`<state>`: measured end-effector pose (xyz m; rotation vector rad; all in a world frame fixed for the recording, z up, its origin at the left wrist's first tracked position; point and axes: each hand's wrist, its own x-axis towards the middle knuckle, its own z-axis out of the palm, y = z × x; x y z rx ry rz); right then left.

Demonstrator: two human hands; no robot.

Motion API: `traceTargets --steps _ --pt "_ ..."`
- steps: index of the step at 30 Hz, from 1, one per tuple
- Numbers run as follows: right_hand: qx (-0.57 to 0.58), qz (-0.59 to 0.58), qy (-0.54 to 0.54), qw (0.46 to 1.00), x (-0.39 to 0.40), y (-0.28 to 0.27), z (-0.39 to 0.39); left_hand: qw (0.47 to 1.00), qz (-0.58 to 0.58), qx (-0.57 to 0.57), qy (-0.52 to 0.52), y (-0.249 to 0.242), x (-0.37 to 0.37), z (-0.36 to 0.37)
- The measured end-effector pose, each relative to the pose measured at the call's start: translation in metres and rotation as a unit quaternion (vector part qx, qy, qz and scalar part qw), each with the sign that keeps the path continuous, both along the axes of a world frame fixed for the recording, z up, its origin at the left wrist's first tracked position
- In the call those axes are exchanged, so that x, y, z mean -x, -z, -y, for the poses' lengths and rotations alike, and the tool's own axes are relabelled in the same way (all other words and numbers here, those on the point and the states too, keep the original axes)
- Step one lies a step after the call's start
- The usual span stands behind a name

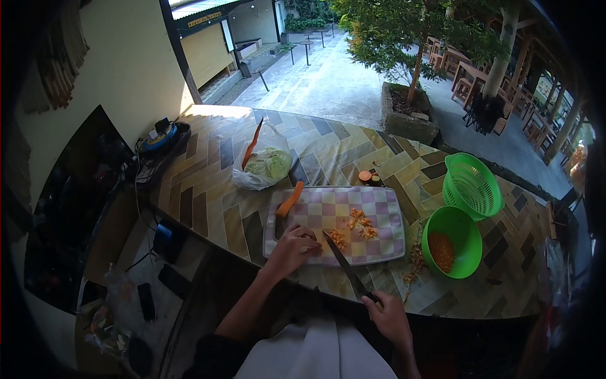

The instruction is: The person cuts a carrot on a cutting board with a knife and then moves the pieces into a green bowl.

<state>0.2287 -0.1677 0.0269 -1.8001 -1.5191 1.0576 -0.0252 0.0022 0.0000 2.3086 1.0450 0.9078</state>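
Observation:
My right hand (389, 316) grips the dark handle of a long knife (341, 262), whose tip points up and left over a checkered cutting board (394, 218). On the board's near left, my left hand (292, 249) is closed, fingers curled around what looks like a carrot piece, mostly hidden by them. Finely chopped carrot (338, 238) lies right by the blade tip. Another heap of chopped carrot (363, 224) sits farther right. A peeled carrot (290, 200) rests across the board's upper left edge.
Right of the board, a green bowl (470, 243) holds orange bits, and a green colander (483, 189) stands behind it. Scraps (413, 262) lie beside the bowl. A plastic bag with cabbage (268, 164) and a long carrot (254, 144) is behind the board, near carrot ends (365, 175).

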Motion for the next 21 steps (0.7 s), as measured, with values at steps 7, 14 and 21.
traceTargets --steps 7,14,21 --pt "-0.018 0.003 0.005 1.000 -0.001 0.002 0.001 1.000 -0.021 0.010 -0.006 0.005 -0.007 0.001" --pt "-0.011 -0.002 0.009 1.000 0.000 0.003 0.001 1.000 -0.001 0.012 0.002 -0.002 0.004 0.002" --pt "0.006 -0.012 0.004 1.000 0.001 -0.002 -0.001 0.999 -0.009 0.033 -0.001 0.005 0.011 0.005"
